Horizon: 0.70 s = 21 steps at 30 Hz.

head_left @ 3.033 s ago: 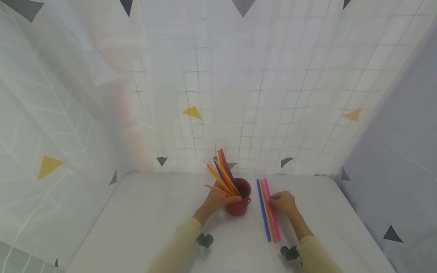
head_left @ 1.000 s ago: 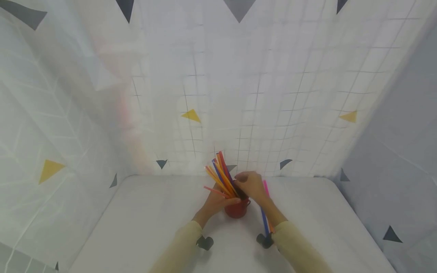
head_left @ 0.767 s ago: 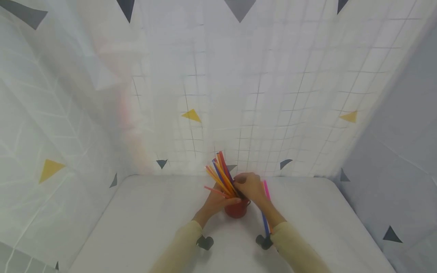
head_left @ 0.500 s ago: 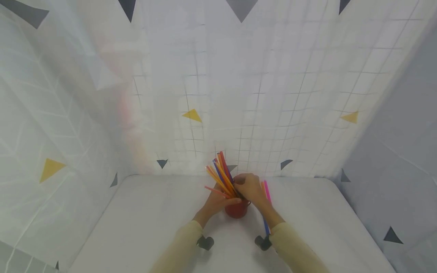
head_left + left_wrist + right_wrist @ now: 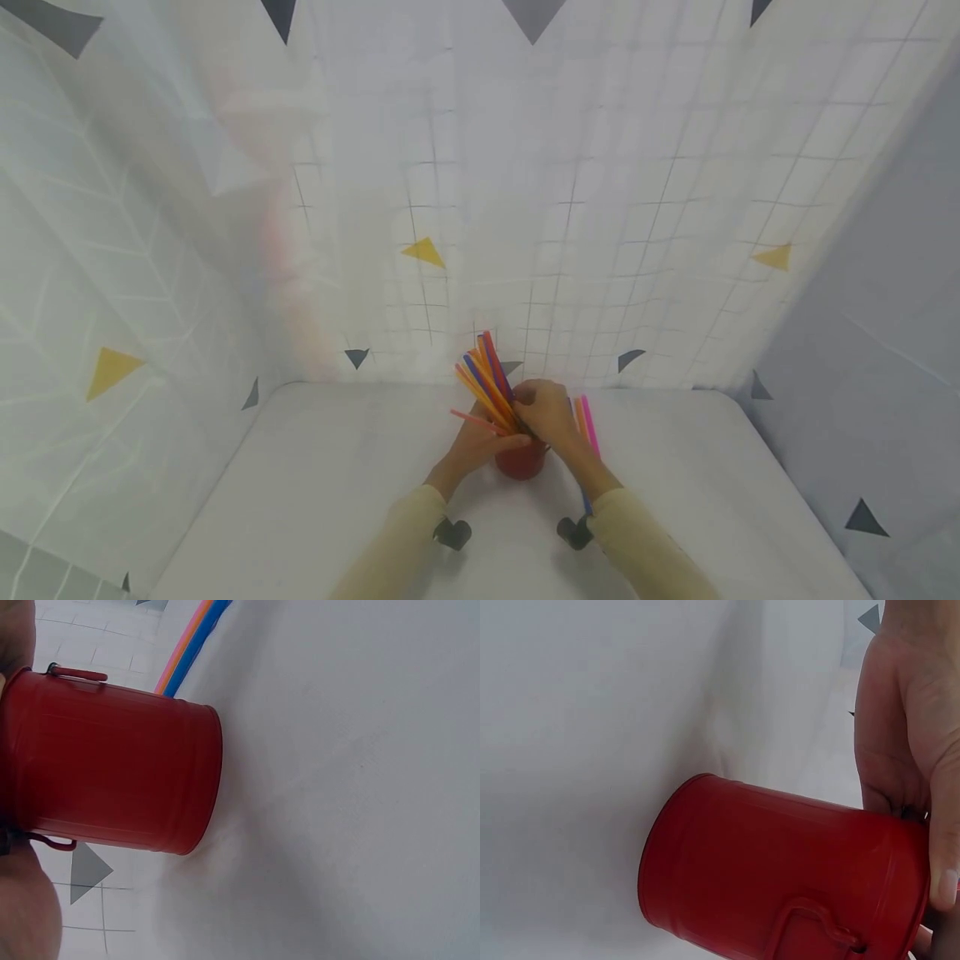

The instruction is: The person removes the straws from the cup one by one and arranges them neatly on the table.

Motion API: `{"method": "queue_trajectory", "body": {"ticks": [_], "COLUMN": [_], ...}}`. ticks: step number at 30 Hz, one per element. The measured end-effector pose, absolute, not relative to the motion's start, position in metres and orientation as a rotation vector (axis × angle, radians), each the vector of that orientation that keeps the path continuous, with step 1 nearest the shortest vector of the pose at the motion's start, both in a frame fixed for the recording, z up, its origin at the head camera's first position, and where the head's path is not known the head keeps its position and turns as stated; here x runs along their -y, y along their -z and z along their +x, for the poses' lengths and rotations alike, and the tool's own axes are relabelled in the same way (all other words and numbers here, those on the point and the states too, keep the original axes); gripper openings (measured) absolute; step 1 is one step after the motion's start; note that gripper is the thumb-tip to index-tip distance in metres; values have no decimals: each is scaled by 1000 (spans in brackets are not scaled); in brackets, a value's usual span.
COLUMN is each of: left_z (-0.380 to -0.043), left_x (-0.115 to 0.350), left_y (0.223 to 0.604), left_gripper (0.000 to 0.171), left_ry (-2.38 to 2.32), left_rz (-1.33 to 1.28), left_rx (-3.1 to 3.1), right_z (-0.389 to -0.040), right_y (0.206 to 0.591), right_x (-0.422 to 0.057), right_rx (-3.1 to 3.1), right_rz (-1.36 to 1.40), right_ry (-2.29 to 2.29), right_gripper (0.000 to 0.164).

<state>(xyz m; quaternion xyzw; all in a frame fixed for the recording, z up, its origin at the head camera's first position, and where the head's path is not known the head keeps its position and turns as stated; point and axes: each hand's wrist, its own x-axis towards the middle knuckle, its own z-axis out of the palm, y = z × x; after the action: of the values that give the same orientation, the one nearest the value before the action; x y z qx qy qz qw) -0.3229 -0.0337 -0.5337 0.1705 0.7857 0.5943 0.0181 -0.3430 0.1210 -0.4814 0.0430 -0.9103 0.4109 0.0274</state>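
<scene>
A small red metal bucket point(image 5: 520, 461) with a wire handle on each side stands on the white table. My left hand point(image 5: 471, 446) grips it near the rim, thumb across the front. Several straws point(image 5: 487, 383), orange, blue and red, lean out of it to the left. One salmon straw point(image 5: 474, 419) sticks out low over the left hand. My right hand point(image 5: 547, 412) is over the bucket's mouth, curled thumb and fingertips pinching at the straws' right side. The left wrist view shows the bucket's wall point(image 5: 112, 761); the right wrist view shows a handle point(image 5: 810, 907).
Right of the bucket, partly behind the right forearm, a pink straw point(image 5: 591, 425), an orange straw point(image 5: 580, 414) and a blue straw point(image 5: 586, 500) lie side by side on the table point(image 5: 315, 500). White sheeting with grid lines point(image 5: 600, 208) rises behind the table's far edge.
My right hand has gone left from the pink straw on the table to the bucket's mouth. The straws in the bucket have shifted slightly. My left hand stays put.
</scene>
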Motion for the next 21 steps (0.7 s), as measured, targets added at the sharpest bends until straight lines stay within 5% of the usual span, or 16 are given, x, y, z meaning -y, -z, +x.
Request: {"method": "queue_trajectory", "body": {"ticks": [21], "left_z": [-329], "left_x": [33], "left_y": [540], "left_gripper": [85], "left_ry": [-1797], "left_rz": [511], "left_rx": [-2490], "right_z": [-343], "right_y": [488], "right_x": [-116], "right_rx": [2749], "right_rz": [130], "right_ry": [-1280], "right_gripper": [18]}}
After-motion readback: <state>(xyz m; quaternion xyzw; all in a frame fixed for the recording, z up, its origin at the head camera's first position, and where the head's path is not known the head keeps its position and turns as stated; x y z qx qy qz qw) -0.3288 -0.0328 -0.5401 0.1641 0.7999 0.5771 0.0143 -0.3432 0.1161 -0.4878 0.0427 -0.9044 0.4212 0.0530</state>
